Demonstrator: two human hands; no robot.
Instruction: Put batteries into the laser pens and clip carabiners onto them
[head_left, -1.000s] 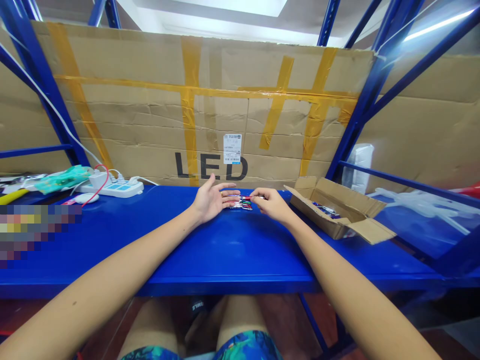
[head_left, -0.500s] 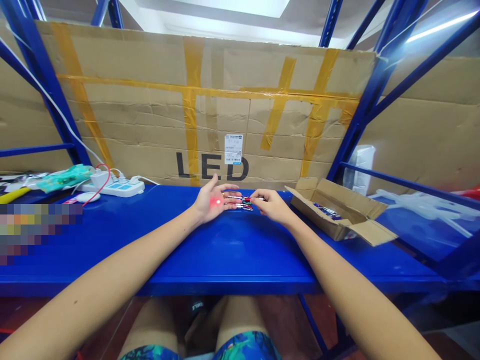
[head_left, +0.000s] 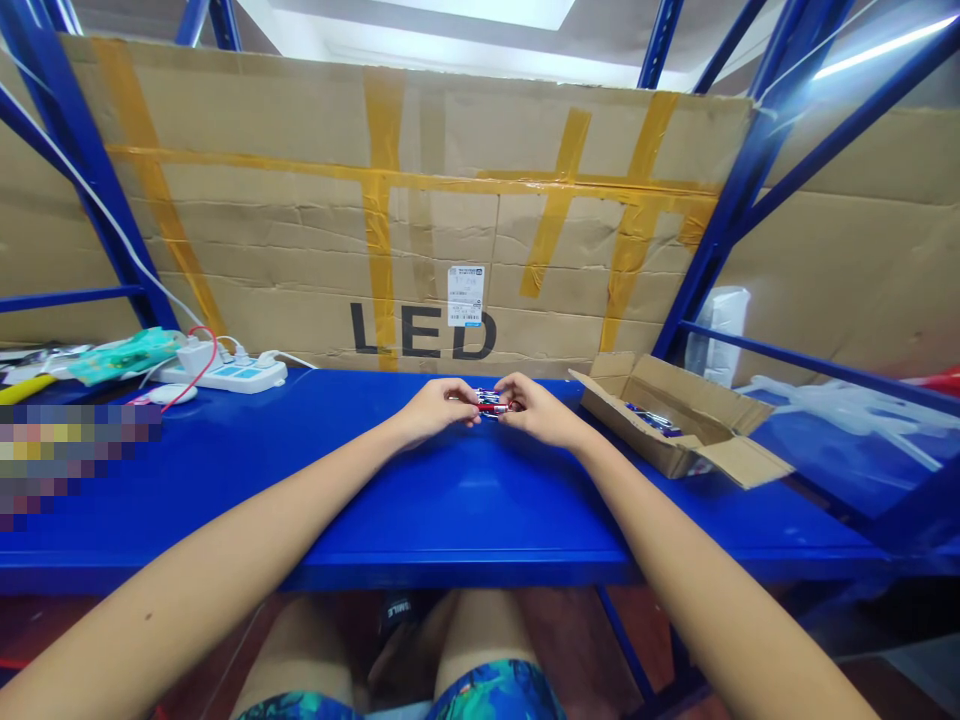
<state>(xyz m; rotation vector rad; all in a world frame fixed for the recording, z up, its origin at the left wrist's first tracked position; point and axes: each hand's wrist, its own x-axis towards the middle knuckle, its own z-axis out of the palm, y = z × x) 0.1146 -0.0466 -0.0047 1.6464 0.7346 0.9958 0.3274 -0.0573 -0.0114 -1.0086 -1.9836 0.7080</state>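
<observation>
Over the blue tabletop my two hands meet, with a small bundle of slim metal laser pointers between them. A red laser pointer (head_left: 493,408) lies across the front of the bundle, and shiny silver parts show behind it. My left hand (head_left: 439,408) is closed around the left ends, thumb and fingers pinching them. From the other side, my right hand (head_left: 541,410) grips the right ends with bent fingers. Fingers hide much of the bundle, so I cannot tell exactly which pointers each hand holds.
To the right, an open cardboard box (head_left: 637,445) contains several shiny pieces. A white power strip (head_left: 244,375) with plugs and cables sits at the back left, near a teal plastic packet (head_left: 127,355). Behind the blue table (head_left: 480,510) stands a large cardboard panel (head_left: 300,240).
My left hand has turned from an open palm with a red light spot to a closed grip on the pointers. The red spot is gone. My right hand stays nearly in place.
</observation>
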